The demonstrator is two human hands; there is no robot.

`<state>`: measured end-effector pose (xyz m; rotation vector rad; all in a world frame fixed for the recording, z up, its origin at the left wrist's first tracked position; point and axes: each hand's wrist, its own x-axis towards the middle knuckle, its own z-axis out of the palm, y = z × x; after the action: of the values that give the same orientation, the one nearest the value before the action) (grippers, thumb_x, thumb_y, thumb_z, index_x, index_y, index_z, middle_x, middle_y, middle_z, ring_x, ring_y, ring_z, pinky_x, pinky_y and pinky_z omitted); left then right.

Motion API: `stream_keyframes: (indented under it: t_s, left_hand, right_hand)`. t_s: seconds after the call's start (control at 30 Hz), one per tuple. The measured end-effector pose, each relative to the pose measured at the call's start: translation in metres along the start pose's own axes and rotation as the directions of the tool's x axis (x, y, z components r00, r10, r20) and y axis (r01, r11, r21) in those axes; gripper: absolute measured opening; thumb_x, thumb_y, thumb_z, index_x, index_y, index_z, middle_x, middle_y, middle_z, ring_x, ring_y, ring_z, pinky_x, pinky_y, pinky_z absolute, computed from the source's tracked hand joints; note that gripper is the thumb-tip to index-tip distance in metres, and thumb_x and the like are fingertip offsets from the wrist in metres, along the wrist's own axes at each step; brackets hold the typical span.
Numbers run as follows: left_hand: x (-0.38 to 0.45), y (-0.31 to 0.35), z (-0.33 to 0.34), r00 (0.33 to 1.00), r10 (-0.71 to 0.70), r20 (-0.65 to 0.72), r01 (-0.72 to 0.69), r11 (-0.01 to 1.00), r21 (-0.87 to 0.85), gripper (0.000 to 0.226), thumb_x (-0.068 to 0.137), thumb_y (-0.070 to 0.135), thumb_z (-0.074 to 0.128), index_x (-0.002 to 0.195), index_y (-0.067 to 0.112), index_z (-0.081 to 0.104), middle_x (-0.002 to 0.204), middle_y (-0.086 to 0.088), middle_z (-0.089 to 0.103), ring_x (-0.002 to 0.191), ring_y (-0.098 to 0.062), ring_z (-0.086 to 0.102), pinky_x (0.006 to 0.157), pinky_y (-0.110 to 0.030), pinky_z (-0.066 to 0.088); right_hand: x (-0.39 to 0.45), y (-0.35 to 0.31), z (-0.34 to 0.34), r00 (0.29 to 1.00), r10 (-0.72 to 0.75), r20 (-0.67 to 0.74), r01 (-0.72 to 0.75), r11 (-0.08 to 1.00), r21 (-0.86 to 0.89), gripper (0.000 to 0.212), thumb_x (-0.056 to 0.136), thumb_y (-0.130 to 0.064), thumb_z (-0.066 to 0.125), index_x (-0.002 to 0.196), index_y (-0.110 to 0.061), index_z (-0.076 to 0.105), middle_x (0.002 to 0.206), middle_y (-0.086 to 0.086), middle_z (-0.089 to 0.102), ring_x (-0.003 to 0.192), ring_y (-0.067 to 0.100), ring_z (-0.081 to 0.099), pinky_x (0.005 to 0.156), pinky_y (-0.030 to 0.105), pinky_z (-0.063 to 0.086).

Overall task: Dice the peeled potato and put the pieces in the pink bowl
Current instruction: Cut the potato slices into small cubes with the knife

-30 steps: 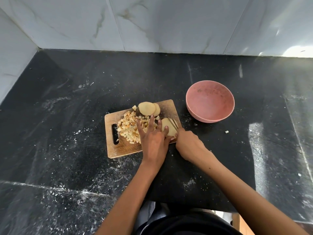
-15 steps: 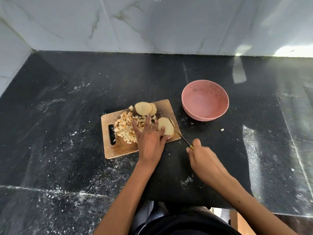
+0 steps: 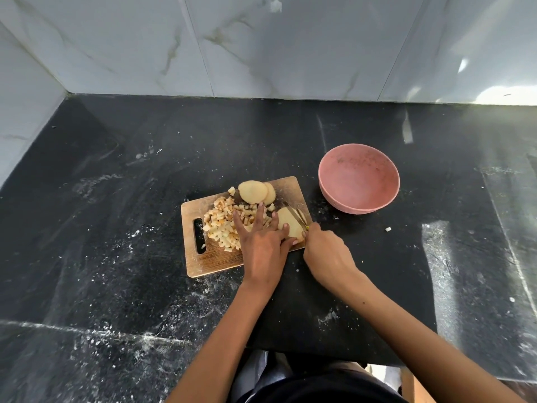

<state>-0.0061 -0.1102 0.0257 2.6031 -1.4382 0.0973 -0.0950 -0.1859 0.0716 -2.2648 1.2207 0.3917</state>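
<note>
A wooden cutting board (image 3: 209,261) lies on the black counter. A pile of diced potato (image 3: 222,223) covers its left middle. Two round potato slices (image 3: 253,192) lie at its far edge. At the board's right end my left hand (image 3: 263,245) holds down a potato slab (image 3: 287,222) with forefinger and thumb, the other fingers spread straight over the dice. My right hand (image 3: 327,254) grips a knife whose thin blade (image 3: 295,214) lies across the slab. The pink bowl (image 3: 359,178) stands empty to the right of the board.
One stray potato bit (image 3: 388,229) lies on the counter right of the board. White marble tiles (image 3: 261,45) wall the back and left. The counter's front edge runs just before my body.
My right hand, which had drawn the knife back off the board half a second ago, has returned and the blade is across the slab again. The left hand stays put.
</note>
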Motion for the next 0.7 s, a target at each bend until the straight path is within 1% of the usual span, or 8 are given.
stream_keyframes:
  t_s: [0.1, 0.2, 0.33, 0.43, 0.53, 0.57, 0.63, 0.7]
  left_hand:
    - [0.0, -0.001, 0.002, 1.0, 0.0, -0.013, 0.0, 1.0, -0.026, 0.022, 0.068, 0.033, 0.085, 0.088, 0.025, 0.077, 0.108, -0.005, 0.072, 0.125, -0.033, 0.054, 0.11, -0.058, -0.001]
    - [0.001, -0.002, 0.004, 1.0, 0.0, -0.027, -0.001, 1.0, -0.031, 0.021, 0.068, 0.031, 0.085, 0.087, 0.025, 0.078, 0.107, -0.004, 0.072, 0.124, -0.033, 0.055, 0.11, -0.057, 0.0]
    - [0.0, -0.004, 0.005, 1.0, -0.004, -0.027, 0.002, 0.999, -0.042, 0.019, 0.071, 0.035, 0.082, 0.088, 0.027, 0.077, 0.108, -0.002, 0.072, 0.124, -0.034, 0.054, 0.111, -0.056, 0.001]
    - [0.0, -0.004, 0.005, 0.999, -0.009, -0.033, 0.008, 0.999, -0.033, 0.02, 0.075, 0.037, 0.079, 0.092, 0.027, 0.077, 0.112, -0.003, 0.071, 0.128, -0.033, 0.05, 0.112, -0.056, -0.003]
    - [-0.003, -0.002, 0.004, 0.999, -0.01, 0.031, 0.009, 1.0, 0.019, 0.027, 0.091, 0.044, 0.059, 0.112, 0.031, 0.07, 0.133, 0.003, 0.058, 0.143, -0.027, 0.029, 0.11, -0.055, -0.021]
    - [-0.003, -0.003, 0.005, 0.999, -0.01, 0.035, 0.009, 1.0, 0.013, 0.028, 0.091, 0.044, 0.057, 0.113, 0.031, 0.069, 0.134, 0.003, 0.058, 0.144, -0.026, 0.027, 0.11, -0.054, -0.022]
    - [-0.003, -0.003, 0.004, 1.0, -0.01, 0.02, 0.01, 1.0, -0.008, 0.025, 0.087, 0.043, 0.064, 0.106, 0.029, 0.073, 0.127, 0.001, 0.063, 0.14, -0.028, 0.034, 0.112, -0.054, -0.016]
    - [-0.004, -0.003, 0.006, 1.0, -0.003, -0.008, 0.003, 1.0, -0.019, 0.022, 0.082, 0.041, 0.071, 0.1, 0.028, 0.075, 0.12, -0.001, 0.067, 0.136, -0.03, 0.041, 0.112, -0.053, -0.014]
  right_hand:
    - [0.005, -0.006, 0.002, 0.999, 0.033, 0.022, -0.032, 0.999, -0.037, 0.033, 0.099, -0.013, 0.039, 0.13, -0.005, 0.038, 0.115, 0.015, 0.06, 0.102, 0.03, 0.062, 0.076, 0.037, 0.048]
    - [0.011, -0.012, 0.003, 0.998, 0.04, 0.038, -0.039, 0.999, -0.027, 0.032, 0.099, -0.013, 0.041, 0.129, -0.003, 0.042, 0.117, 0.016, 0.059, 0.104, 0.031, 0.061, 0.074, 0.035, 0.046]
    - [0.006, -0.008, 0.006, 0.997, 0.057, 0.042, -0.056, 0.998, -0.032, 0.031, 0.096, -0.008, 0.039, 0.126, -0.002, 0.043, 0.118, 0.017, 0.059, 0.106, 0.034, 0.06, 0.077, 0.037, 0.046]
    - [-0.009, 0.003, 0.009, 0.993, 0.08, 0.083, -0.078, 0.996, -0.032, 0.031, 0.098, -0.012, 0.038, 0.129, -0.005, 0.04, 0.119, 0.016, 0.058, 0.108, 0.033, 0.059, 0.075, 0.036, 0.043]
    - [-0.028, 0.015, 0.015, 0.991, 0.094, 0.1, -0.091, 0.995, -0.03, 0.025, 0.104, -0.023, 0.029, 0.119, -0.008, 0.041, 0.115, 0.015, 0.059, 0.106, 0.032, 0.059, 0.072, 0.036, 0.04]
    - [-0.034, 0.019, 0.017, 0.99, 0.092, 0.102, -0.089, 0.995, -0.036, 0.023, 0.105, -0.023, 0.027, 0.115, -0.009, 0.041, 0.112, 0.014, 0.06, 0.104, 0.032, 0.059, 0.07, 0.036, 0.04]
    - [-0.046, 0.027, 0.021, 0.991, 0.085, 0.102, -0.081, 0.996, -0.04, 0.018, 0.105, -0.024, 0.025, 0.106, -0.011, 0.038, 0.108, 0.013, 0.06, 0.1, 0.032, 0.06, 0.069, 0.036, 0.039]
    - [-0.055, 0.033, 0.025, 0.992, 0.076, 0.097, -0.071, 0.996, -0.053, 0.016, 0.105, -0.024, 0.023, 0.098, -0.013, 0.032, 0.1, 0.012, 0.06, 0.097, 0.032, 0.06, 0.068, 0.035, 0.038]
